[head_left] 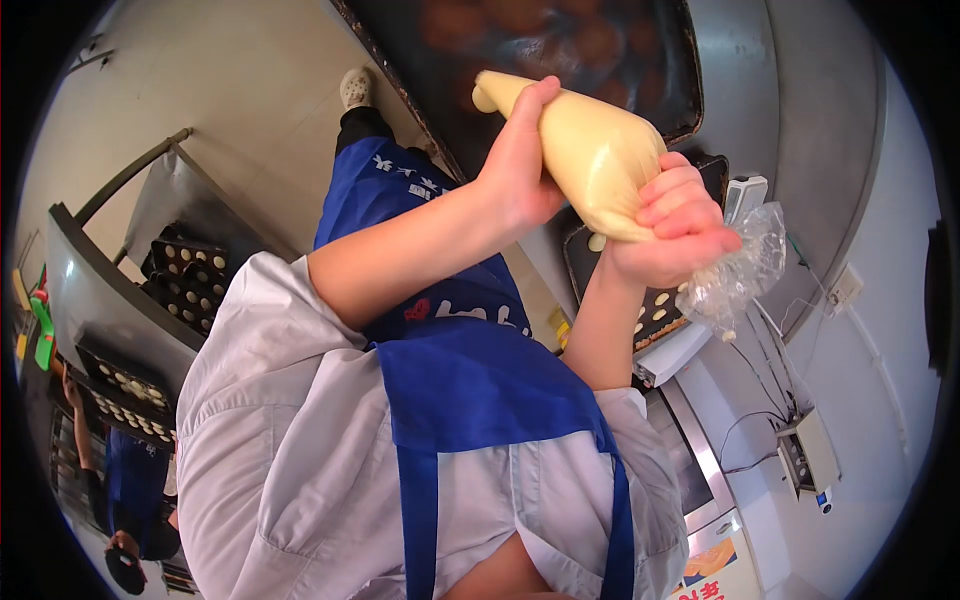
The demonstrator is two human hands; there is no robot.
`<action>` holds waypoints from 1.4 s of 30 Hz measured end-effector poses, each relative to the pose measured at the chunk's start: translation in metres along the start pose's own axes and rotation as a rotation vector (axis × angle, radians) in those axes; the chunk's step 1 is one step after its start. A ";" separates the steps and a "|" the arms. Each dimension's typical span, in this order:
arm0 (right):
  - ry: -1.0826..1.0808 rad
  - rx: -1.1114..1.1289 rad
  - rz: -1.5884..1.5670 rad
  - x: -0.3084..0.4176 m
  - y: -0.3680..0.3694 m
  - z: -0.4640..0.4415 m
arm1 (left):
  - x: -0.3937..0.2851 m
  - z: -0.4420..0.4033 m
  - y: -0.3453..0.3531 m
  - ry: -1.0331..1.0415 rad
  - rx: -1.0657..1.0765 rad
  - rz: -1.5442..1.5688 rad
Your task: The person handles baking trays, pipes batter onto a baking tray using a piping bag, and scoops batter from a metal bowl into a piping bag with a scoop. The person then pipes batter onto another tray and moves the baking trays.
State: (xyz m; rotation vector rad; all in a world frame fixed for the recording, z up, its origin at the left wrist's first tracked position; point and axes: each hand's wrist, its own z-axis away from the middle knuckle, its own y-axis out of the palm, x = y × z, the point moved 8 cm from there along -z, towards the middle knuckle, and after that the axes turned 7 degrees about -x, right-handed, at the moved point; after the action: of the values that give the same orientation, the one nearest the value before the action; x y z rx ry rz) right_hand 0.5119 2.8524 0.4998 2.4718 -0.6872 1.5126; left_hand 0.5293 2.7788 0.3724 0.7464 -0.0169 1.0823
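bag (603, 160), plump, glossy, pale yellow

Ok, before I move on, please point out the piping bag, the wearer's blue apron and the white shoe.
Piping bag (602, 150): head view, on its filled middle.
Wearer's blue apron (485, 395): head view, on the bib.
White shoe (355, 89): head view, on its upper.

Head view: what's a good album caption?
Left hand supports a plump yellow piping bag near its tip; right hand grips its gathered end.
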 end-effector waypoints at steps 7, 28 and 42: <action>0.007 0.174 -0.103 -0.008 0.050 -0.028 | -0.047 -0.011 0.027 0.121 0.126 -0.044; 0.014 0.122 -0.050 -0.011 0.103 -0.047 | -0.097 0.000 0.047 0.088 0.088 0.038; 0.151 0.070 0.206 -0.044 0.146 -0.058 | -0.119 -0.029 0.051 -0.104 0.099 0.104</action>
State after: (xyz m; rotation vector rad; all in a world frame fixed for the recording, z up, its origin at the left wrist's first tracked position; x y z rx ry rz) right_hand 0.3811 2.7579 0.4746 2.3653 -0.8979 1.8028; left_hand 0.4202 2.7139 0.3347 0.8988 -0.0921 1.1486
